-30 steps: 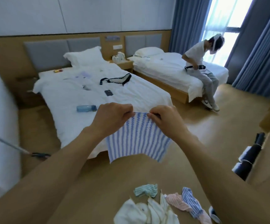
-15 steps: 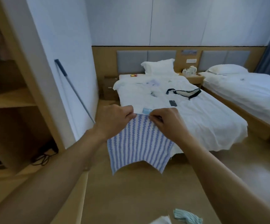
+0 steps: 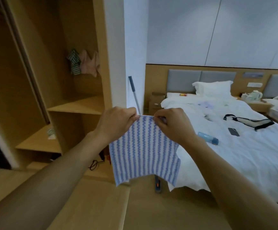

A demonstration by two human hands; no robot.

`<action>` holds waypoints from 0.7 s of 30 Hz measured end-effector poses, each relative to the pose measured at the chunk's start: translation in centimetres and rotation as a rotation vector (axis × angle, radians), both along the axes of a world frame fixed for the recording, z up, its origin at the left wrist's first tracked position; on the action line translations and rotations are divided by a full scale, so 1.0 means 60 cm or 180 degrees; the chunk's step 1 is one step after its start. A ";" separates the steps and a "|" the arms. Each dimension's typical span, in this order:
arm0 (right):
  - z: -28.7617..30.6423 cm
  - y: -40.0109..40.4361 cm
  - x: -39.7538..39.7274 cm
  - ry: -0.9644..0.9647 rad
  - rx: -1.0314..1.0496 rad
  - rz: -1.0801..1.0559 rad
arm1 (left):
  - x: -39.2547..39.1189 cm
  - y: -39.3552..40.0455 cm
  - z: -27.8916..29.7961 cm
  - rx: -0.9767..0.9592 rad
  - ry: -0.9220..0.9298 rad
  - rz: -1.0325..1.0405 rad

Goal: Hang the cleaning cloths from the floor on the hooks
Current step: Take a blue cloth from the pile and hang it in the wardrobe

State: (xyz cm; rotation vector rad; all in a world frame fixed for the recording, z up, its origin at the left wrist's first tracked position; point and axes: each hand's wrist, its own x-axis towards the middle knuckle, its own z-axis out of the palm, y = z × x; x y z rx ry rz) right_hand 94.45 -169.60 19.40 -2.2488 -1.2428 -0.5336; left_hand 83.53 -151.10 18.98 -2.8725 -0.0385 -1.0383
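A blue-and-white striped cleaning cloth [image 3: 143,150] hangs in front of me, held up by its top edge. My left hand [image 3: 116,123] pinches the top left corner and my right hand [image 3: 171,123] pinches the top right. Inside the open wooden wardrobe [image 3: 78,105] to the left, a green striped cloth [image 3: 74,62] and a pink cloth [image 3: 89,63] hang high on its back wall. The hooks themselves are hidden behind those cloths.
A mop handle [image 3: 135,95] leans on the white wall beside the wardrobe. A bed [image 3: 243,155] fills the right side, with a blue bottle [image 3: 208,138], a phone [image 3: 233,131] and a black-trimmed bag [image 3: 249,122] on it. Cables [image 3: 96,163] lie at the wardrobe's foot.
The view has swung left from the beds and the floor pile to the wardrobe. Both hands keep the same pinch on the striped cloth. The cloths on the floor have left the view.
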 end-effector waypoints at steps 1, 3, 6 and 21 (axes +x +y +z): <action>0.004 0.030 -0.006 -0.0030 0.0008 0.0027 | -0.012 0.026 0.005 0.0011 -0.0024 0.0044; 0.013 0.086 -0.020 -0.0070 0.0029 0.0103 | -0.032 0.075 0.017 0.0001 -0.0009 0.0148; 0.026 0.164 -0.038 -0.0147 0.0097 0.0241 | -0.061 0.143 0.032 0.0046 -0.0101 0.0310; 0.083 0.500 -0.024 -0.0363 0.0258 0.0661 | -0.089 0.430 0.079 0.0028 -0.0241 0.1162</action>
